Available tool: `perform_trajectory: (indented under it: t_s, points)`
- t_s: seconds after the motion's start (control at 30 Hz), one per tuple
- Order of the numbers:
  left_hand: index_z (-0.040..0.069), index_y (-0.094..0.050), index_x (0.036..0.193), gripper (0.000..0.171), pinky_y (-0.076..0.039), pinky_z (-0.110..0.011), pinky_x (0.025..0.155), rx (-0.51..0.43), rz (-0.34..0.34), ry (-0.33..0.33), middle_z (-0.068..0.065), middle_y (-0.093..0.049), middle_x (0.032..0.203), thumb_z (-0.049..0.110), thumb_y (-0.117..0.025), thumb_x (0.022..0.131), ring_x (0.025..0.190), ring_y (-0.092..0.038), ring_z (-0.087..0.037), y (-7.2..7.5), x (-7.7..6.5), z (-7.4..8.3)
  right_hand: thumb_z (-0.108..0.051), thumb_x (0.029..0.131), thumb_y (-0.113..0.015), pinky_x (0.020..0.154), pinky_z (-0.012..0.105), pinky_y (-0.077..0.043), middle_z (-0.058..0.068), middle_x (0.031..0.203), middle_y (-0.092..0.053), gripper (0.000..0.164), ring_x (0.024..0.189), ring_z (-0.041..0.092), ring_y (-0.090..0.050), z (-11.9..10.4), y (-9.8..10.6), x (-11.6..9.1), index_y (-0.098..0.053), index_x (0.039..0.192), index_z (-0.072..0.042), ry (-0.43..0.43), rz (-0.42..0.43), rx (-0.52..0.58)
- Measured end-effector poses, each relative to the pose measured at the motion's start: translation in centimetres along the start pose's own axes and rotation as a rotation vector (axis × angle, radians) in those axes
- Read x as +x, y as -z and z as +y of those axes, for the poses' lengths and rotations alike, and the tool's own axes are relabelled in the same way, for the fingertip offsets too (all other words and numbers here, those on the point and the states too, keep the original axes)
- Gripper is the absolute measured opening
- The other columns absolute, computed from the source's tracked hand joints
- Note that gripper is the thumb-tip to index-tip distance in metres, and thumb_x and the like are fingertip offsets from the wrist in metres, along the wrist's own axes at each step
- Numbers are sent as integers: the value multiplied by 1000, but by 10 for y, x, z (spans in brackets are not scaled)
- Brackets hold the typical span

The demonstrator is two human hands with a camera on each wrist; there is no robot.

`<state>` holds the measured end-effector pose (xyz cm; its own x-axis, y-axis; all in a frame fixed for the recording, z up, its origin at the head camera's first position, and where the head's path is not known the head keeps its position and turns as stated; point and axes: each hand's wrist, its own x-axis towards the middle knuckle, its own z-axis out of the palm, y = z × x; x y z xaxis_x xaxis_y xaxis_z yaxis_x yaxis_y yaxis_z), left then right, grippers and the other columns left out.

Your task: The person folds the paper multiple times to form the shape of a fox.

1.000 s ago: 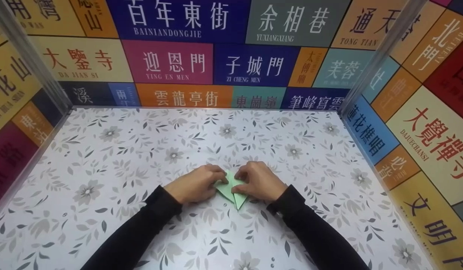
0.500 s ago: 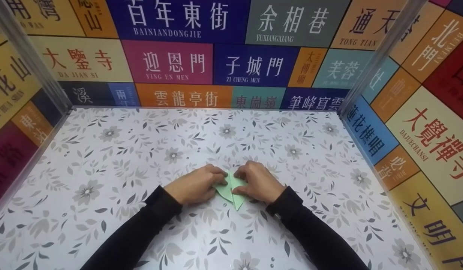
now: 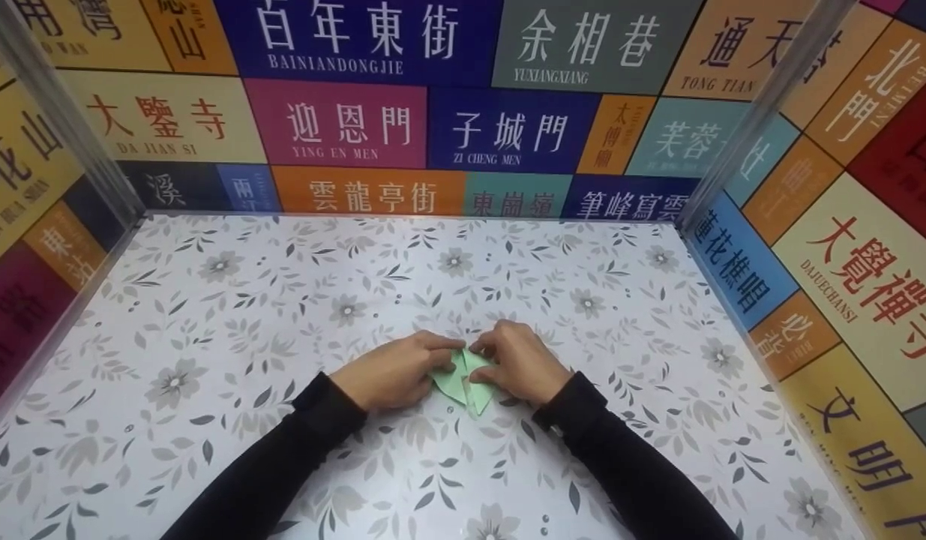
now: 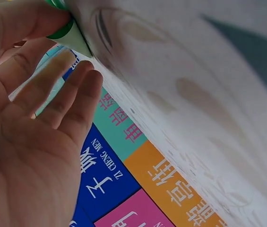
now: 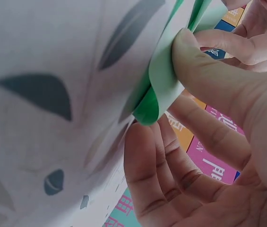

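A small piece of light green paper (image 3: 451, 386), folded with a seam down its middle, lies on the patterned tabletop between the hands. From the left, my left hand (image 3: 391, 371) holds the paper's left side, its forefinger reaching to the top corner. My right hand (image 3: 526, 364) pinches the right half with thumb and forefinger. In the right wrist view the right thumb presses on a flap of the green paper (image 5: 164, 73), whose darker green side shows at the curled edge. The left wrist view has the left thumb on the paper's edge (image 4: 76, 40), the other fingers loosely bent.
White table covering (image 3: 283, 300) with grey flowers and leaves spreads around the hands. Colourful panels with Chinese lettering (image 3: 335, 124) stand upright at the back and both sides. Clear strips (image 3: 762, 112) run along the corners.
The left forefinger has stretched further toward the paper's top corner. The paper's lower tip has shifted slightly and its halves sit a little differently. The right hand has barely moved.
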<state>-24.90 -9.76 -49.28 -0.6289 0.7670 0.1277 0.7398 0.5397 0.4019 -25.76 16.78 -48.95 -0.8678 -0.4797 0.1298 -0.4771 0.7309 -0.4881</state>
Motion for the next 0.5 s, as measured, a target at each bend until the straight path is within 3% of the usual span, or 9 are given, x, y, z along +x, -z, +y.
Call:
perform_trajectory:
  t_s: [0.17,0.37,0.5]
  points:
    - [5,-79,127,32,-60,-51,126,-6,-13,12,-17,-70,164,-5,-69,98,149,-70,-38,-2,1,1,-20,84,-106,83,39,-67,14,105,-84,42,92,24,-77,-1,1,-1,-90,119,-3,2,-2,31]
    - [4,-74,144,48,-60,-51,126,-2,-25,25,-17,-76,154,-4,-69,97,147,-71,-37,-4,3,0,-23,89,-103,82,37,-64,15,107,-87,37,92,21,-75,-1,1,-1,-90,117,-2,2,-7,59]
    - [4,-77,131,37,-60,-55,126,-8,-5,19,-24,-69,161,-5,-71,96,149,-70,-44,-4,3,-1,-19,90,-101,81,36,-63,14,106,-87,32,89,18,-71,-2,-1,0,-91,115,-2,-4,-11,68]
